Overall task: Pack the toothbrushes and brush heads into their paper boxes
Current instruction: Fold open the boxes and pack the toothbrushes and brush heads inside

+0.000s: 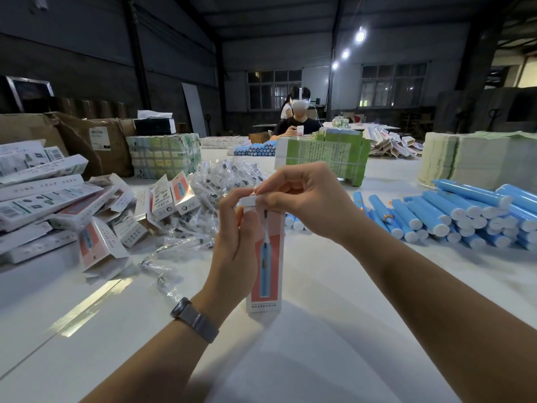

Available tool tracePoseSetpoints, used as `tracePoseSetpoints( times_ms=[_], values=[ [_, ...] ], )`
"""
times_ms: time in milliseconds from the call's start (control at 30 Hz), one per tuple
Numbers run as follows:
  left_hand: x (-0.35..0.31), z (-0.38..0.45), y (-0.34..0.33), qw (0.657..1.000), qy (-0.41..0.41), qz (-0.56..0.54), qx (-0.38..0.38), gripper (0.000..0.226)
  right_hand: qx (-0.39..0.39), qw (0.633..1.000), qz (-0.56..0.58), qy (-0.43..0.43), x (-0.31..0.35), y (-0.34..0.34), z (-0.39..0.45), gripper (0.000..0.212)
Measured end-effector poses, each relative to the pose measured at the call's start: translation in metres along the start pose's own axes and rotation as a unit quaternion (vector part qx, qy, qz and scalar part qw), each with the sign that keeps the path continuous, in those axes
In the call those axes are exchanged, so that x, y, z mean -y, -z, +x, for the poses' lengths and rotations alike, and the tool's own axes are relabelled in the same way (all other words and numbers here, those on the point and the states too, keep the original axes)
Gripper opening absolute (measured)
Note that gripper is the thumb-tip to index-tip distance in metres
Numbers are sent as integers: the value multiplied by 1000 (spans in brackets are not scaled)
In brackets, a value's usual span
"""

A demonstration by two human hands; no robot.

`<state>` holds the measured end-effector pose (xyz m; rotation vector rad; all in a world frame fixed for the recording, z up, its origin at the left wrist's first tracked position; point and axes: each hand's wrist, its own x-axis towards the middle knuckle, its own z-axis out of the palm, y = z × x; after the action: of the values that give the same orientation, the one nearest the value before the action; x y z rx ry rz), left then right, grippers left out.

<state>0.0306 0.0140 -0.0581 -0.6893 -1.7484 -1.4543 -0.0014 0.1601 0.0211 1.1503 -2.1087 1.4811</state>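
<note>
- One paper box (267, 257) stands upright on the white table (334, 286), its base on the surface, near the front centre. Its front panel is coral and white with a printed blue toothbrush.
- The left hand (235, 242) is wrapped around the upper part of this box from the left side, fingers curled onto it, thumb at the top edge.
- The right hand (302, 199) pinches the white top flap (248, 201) between thumb and fingertips (the flap lies roughly level over the box mouth).
- Box contents: cannot be determined; the mouth is hidden by the flap and fingers.
- One grey wristband (193, 318) is on the left wrist.
- Blue toothbrush handles (465, 213) lie in one loose heap on the right side of the table; too many to count exactly, well over twenty.
- Brush heads in clear wrappers (209, 184) form one heap behind and left of the held box; count not readable.
- More printed boxes (58, 196) are piled at the left, some flat, some open-ended.
- Two strapped bundles of flat green cartons (322, 158) stand behind the hands.
- A second person (296, 123) sits at the far end of the table.
</note>
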Motion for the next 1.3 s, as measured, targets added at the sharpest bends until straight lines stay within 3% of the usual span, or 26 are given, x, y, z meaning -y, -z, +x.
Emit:
tracePoseSetpoints(
  times_ms=[167, 600, 900, 1100, 1300],
  values=[
    [-1, -1, 1, 1000, 1, 22, 17, 37, 1, 1000, 9, -5, 2, 2, 1, 11],
    [-2, -1, 3, 999, -12, 15, 30, 44, 5, 1000, 28, -10, 3, 3, 2, 2],
    [-5, -1, 2, 1000, 8, -6, 4, 34, 49, 996, 59, -43, -2, 9, 1, 15],
    [-5, 0, 1, 1000, 5, -15, 1, 30, 79, 992, 97, -31, -1, 5, -2, 8],
    [-5, -1, 2, 1000, 14, -21, -6, 27, 69, 996, 47, -9, -3, 2, -2, 8]
  ],
)
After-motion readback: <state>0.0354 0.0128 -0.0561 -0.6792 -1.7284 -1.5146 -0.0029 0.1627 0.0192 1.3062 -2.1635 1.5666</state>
